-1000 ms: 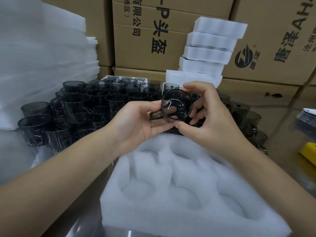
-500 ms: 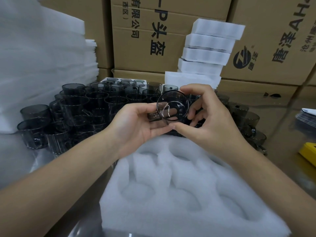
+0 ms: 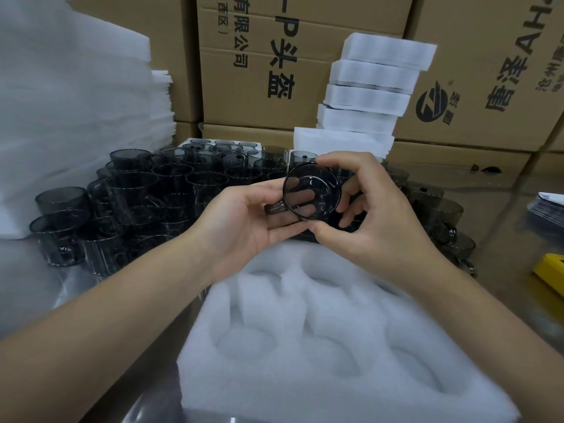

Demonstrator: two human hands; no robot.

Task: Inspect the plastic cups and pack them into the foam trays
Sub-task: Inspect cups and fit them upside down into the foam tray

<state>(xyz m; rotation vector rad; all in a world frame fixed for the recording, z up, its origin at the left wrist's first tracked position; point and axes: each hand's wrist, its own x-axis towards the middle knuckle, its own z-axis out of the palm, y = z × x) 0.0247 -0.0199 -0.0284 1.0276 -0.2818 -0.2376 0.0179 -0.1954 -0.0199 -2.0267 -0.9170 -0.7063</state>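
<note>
Above the foam tray (image 3: 293, 303), the left hand (image 3: 244, 222) and right hand (image 3: 377, 222) are still pinching one smoky cup (image 3: 311, 193) between them, apparently rotating it slightly since half a second ago; inspection is continuing, the tray staying unfilled.

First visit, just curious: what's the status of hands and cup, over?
Left hand and right hand both grip one smoky cup. Cup not in foam tray; visible pockets empty. Nothing in the way.

A single wide-angle camera sat on the person's head, facing forward and down, close over the desk (image 3: 500, 233). The left hand (image 3: 244, 221) and right hand (image 3: 375, 221) fell mid-frame, the foam tray (image 3: 305, 346) nearest, cardboard boxes (image 3: 274, 56) behind.
</note>
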